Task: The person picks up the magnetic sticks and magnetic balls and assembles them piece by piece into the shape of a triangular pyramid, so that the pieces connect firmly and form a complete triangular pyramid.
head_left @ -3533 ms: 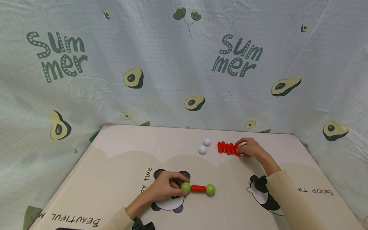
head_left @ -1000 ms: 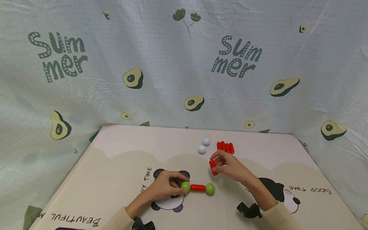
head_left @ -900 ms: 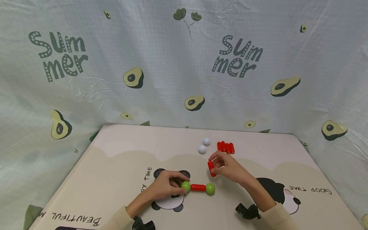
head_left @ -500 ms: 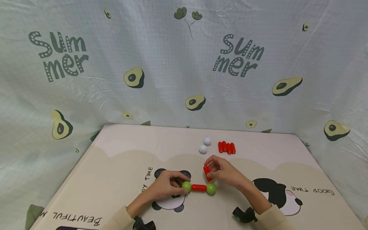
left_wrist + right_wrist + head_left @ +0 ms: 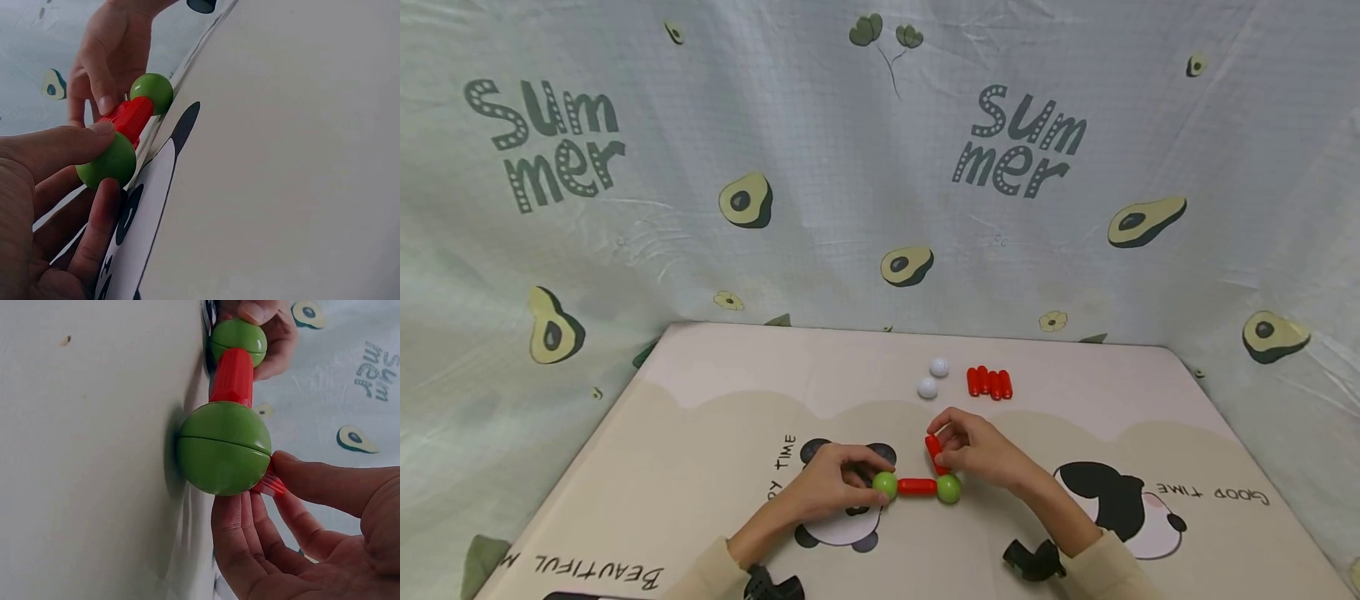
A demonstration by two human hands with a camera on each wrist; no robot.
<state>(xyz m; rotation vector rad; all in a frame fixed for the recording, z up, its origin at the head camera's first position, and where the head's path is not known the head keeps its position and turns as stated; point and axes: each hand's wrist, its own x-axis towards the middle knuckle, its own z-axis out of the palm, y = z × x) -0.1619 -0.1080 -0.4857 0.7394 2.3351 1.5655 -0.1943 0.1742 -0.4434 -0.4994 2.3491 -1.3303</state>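
My left hand [image 5: 835, 487] pinches the left green ball [image 5: 884, 483] of a joined piece, thumb and fingers on either side of it. A red rod [image 5: 917, 487] links that ball to the right green ball [image 5: 948, 489]; the piece lies low over the printed panda. In my right hand [image 5: 981, 447] a second red rod [image 5: 933, 448] is pinched, tilted, its lower end close by the right green ball. From the right wrist, the near ball [image 5: 224, 449] covers most of the held rod, so whether the two touch cannot be told.
Two white balls [image 5: 928, 388] and a row of several red rods [image 5: 988, 383] lie toward the back of the table [image 5: 737, 367]. A cloth wall [image 5: 820, 150] rises behind. Black wrist cameras [image 5: 1034, 560] sit by both forearms.
My right hand took a red rod from the right end of the row and brought it forward and left to the right green ball. My left hand has stayed on its ball.
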